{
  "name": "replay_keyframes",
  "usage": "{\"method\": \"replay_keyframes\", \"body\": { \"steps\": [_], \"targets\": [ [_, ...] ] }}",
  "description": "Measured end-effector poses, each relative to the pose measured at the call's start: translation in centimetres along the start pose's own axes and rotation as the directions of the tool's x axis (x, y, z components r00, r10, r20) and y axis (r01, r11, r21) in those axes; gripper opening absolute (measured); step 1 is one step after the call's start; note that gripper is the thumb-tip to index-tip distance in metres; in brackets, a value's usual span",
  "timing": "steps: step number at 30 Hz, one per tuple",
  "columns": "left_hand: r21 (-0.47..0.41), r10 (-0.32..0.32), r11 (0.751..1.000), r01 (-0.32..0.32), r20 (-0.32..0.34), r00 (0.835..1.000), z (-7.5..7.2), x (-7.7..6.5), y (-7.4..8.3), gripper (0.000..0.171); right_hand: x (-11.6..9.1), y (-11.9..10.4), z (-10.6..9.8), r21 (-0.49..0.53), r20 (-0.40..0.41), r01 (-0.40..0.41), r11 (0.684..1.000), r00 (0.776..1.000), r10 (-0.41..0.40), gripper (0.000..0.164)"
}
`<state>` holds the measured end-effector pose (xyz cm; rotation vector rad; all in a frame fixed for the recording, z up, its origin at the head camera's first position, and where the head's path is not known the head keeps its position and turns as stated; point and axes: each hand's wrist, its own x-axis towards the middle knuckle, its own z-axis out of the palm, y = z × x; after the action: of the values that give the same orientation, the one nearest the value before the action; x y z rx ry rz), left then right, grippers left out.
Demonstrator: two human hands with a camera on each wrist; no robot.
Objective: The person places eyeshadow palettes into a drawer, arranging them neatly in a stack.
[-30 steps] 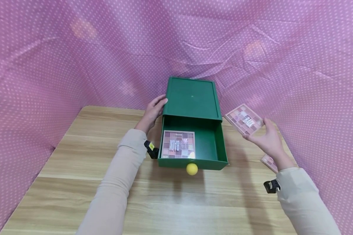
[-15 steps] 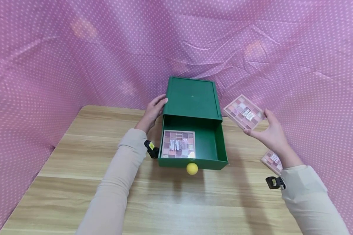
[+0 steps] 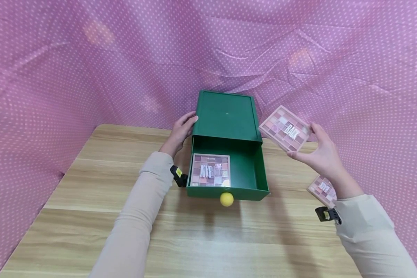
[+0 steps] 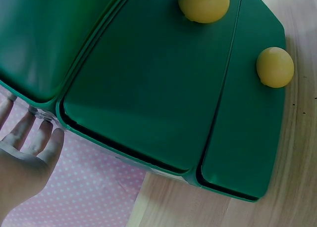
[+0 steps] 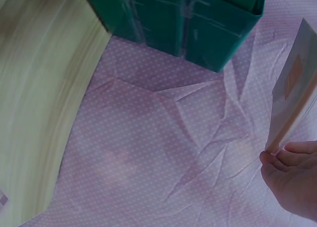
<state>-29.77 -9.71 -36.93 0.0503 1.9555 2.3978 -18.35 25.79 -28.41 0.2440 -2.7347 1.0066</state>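
Observation:
My left hand (image 3: 180,131) rests against the left side of a green drawer cabinet (image 3: 227,116), whose top drawer (image 3: 243,166) is pulled out. In the left wrist view its fingers (image 4: 42,138) reach along the cabinet's side. One eyeshadow palette (image 3: 211,170) lies flat in the left part of that drawer. My right hand (image 3: 324,156) pinches another eyeshadow palette (image 3: 285,129) by its right end, raised and tilted to the right of the cabinet. The right wrist view shows this held palette (image 5: 292,88) nearly edge-on, with the fingers at its lower end.
A further palette (image 3: 322,191) lies on the wooden table (image 3: 107,185), partly behind the right wrist. A yellow knob (image 3: 226,199) sticks out from the drawer's front. Lower drawers with yellow knobs (image 4: 275,68) are closed. Pink dotted cloth (image 3: 153,58) hangs around the table.
My right hand has lifted the eyeshadow palette higher and slightly left, towards the cabinet. More of the palette on the table shows. My left hand and the cabinet stay put.

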Motion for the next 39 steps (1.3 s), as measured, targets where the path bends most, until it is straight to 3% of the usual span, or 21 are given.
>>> {"method": "replay_keyframes", "body": {
  "steps": [17, 24, 31, 39],
  "targets": [
    [0.010, -0.016, 1.000, 0.017, -0.013, 1.000, 0.0, 0.0, 0.1, 0.048, -0.7, -3.2, 0.5, 0.044, 0.003, 0.132, 0.990, 0.991, -0.132, 0.095],
    [0.001, -0.014, 1.000, 0.014, -0.019, 1.000, 0.0, 0.0, 0.0, 0.048, -1.0, -4.0, 1.6, 0.038, 0.069, 0.118, 0.992, 0.990, -0.121, 0.095],
    [-0.016, -0.015, 1.000, 0.014, -0.015, 1.000, 0.0, 0.0, -0.1, 0.047, -1.2, -4.7, 2.8, 0.102, 0.090, 0.181, 0.978, 0.978, -0.191, 0.094],
    [-0.015, -0.001, 1.000, 0.001, 0.001, 1.000, 0.0, -0.1, -0.1, 0.047, -1.6, -5.3, 3.9, 0.095, 0.154, 0.179, 0.979, 0.969, -0.192, 0.100]
  ]
}}
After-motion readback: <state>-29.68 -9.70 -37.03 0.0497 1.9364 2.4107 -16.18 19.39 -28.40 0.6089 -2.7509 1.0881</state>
